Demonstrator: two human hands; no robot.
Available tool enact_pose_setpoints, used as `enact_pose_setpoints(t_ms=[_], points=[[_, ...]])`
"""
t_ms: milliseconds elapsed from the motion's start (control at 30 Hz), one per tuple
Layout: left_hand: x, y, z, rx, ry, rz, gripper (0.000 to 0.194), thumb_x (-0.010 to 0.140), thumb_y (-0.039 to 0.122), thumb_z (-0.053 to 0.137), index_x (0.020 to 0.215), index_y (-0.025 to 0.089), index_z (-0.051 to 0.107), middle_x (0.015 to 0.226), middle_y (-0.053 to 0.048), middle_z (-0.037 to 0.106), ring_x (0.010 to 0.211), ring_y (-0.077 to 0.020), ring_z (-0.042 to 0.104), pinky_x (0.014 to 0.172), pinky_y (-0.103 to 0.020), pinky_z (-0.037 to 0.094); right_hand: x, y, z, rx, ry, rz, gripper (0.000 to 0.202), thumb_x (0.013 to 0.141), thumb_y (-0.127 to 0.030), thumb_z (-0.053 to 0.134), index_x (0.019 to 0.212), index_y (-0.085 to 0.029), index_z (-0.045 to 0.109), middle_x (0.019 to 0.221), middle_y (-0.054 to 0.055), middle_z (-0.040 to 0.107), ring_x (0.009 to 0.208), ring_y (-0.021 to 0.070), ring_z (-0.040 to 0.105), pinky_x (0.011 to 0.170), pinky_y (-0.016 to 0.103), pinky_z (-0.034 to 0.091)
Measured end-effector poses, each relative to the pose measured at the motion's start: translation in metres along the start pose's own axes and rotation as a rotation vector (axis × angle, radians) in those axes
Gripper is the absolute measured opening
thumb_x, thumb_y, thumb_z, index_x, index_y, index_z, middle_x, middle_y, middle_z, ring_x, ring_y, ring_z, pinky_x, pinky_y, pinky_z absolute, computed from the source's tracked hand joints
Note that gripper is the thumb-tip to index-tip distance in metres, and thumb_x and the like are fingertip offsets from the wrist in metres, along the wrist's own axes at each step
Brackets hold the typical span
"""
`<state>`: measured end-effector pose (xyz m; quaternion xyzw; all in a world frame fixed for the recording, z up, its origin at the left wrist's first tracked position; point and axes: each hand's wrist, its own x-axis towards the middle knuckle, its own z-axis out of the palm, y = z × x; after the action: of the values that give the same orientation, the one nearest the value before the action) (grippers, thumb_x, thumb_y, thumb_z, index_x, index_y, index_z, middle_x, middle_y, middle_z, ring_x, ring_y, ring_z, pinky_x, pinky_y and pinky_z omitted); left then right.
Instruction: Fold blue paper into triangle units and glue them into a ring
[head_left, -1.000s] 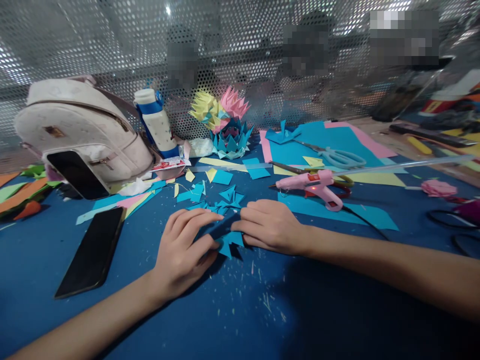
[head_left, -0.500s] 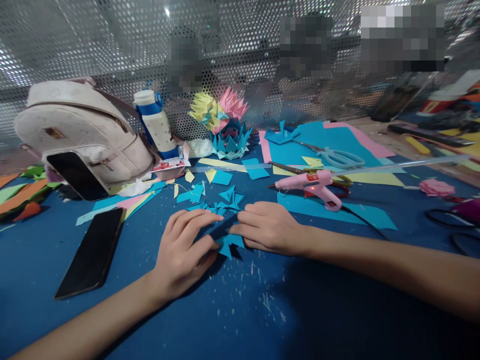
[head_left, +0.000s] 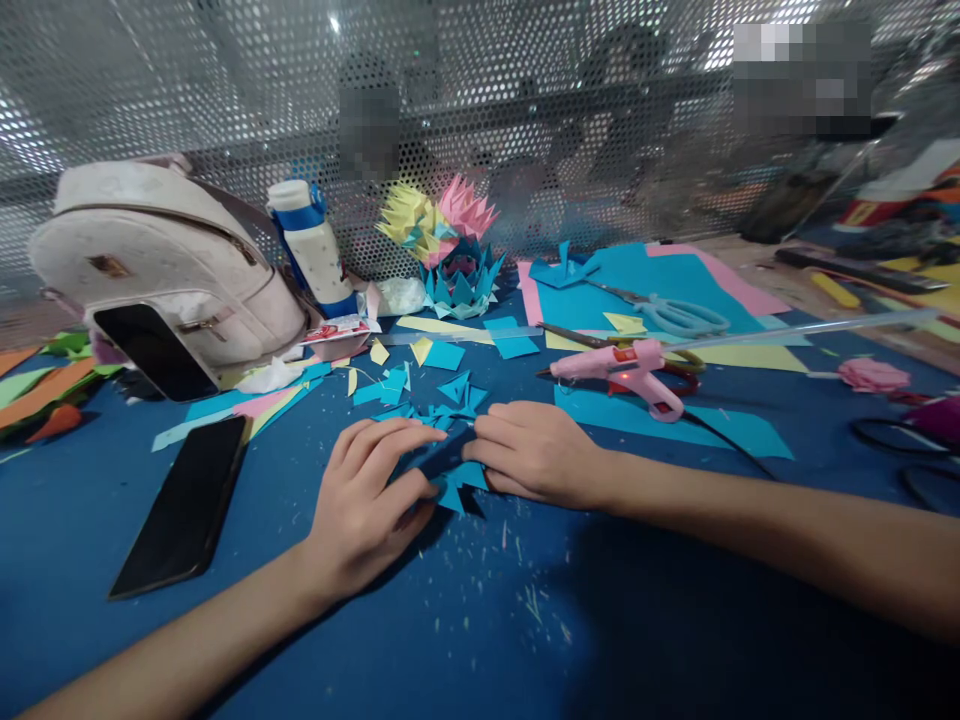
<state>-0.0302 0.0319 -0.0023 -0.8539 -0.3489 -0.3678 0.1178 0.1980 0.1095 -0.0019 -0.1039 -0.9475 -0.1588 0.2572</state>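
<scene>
Several blue folded paper pieces with pointed tips form a ring (head_left: 452, 488) on the table, partly hidden by my hands. My left hand (head_left: 371, 495) curves around the ring's left side, its thumb and fingertips against the paper. From the right, my right hand (head_left: 536, 455) grips the ring's other side with its fingers curled together. Just beyond the fingers lie more blue folded pieces (head_left: 455, 388) and small blue paper squares (head_left: 444, 355). A pink hot glue gun (head_left: 619, 370) rests to the right of my right hand.
At the left are a phone (head_left: 180, 510), a pale backpack (head_left: 165, 245) with another phone leaning on it, and a bottle (head_left: 311, 250). Paper flowers (head_left: 461, 280) stand at the back. Scissors (head_left: 682, 315) lie on blue sheets. A perforated metal screen (head_left: 487, 100) closes the far side.
My right hand's fingers have shifted very slightly on the blue paper ring. My left hand stays in place.
</scene>
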Motion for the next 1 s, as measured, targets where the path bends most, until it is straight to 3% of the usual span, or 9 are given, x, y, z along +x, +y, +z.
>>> enact_pose_setpoints(t_ms=[467, 700, 867, 1000], points=[[-0.0001, -0.0001, 0.0007, 0.013, -0.007, 0.006, 0.015, 0.086, 0.007, 0.065, 0.077, 0.018, 0.06, 0.116, -0.009, 0.069, 0.109, -0.027, 0.06, 0.091, -0.045, 0.042, -0.0002, -0.0003, 0.0001, -0.027, 0.039, -0.057, 0.032, 0.104, -0.018, 0.036, 0.097, -0.018, 0.067, 0.072, 0.001, 0.056, 0.068, 0.0175, 0.041, 0.059, 0.032, 0.027], [-0.0028, -0.001, 0.0017, 0.04, -0.027, 0.014, 0.015, 0.086, 0.006, 0.065, 0.078, 0.018, 0.06, 0.119, -0.009, 0.068, 0.111, -0.0276, 0.059, 0.093, -0.046, 0.042, -0.0011, 0.0018, 0.0015, 0.031, 0.014, -0.015, 0.028, 0.101, -0.021, 0.04, 0.105, -0.015, 0.067, 0.076, 0.003, 0.059, 0.07, 0.0187, 0.044, 0.06, 0.032, 0.03], [-0.0024, -0.0029, 0.002, 0.049, -0.04, 0.009, 0.015, 0.086, 0.007, 0.065, 0.077, 0.017, 0.059, 0.119, -0.01, 0.068, 0.111, -0.0287, 0.06, 0.091, -0.047, 0.042, -0.0026, 0.0023, -0.0006, 0.232, -0.008, 0.044, 0.029, 0.098, -0.032, 0.047, 0.113, -0.014, 0.063, 0.084, 0.005, 0.062, 0.075, 0.0194, 0.048, 0.065, 0.031, 0.038], [-0.0032, -0.0042, 0.0024, 0.057, -0.038, 0.009, 0.016, 0.086, 0.008, 0.066, 0.075, 0.017, 0.058, 0.119, -0.01, 0.068, 0.11, -0.0288, 0.059, 0.09, -0.046, 0.043, -0.0017, 0.0025, -0.0027, 0.438, 0.056, 0.136, 0.024, 0.093, -0.022, 0.045, 0.108, -0.014, 0.063, 0.083, 0.006, 0.062, 0.075, 0.018, 0.05, 0.067, 0.03, 0.042]])
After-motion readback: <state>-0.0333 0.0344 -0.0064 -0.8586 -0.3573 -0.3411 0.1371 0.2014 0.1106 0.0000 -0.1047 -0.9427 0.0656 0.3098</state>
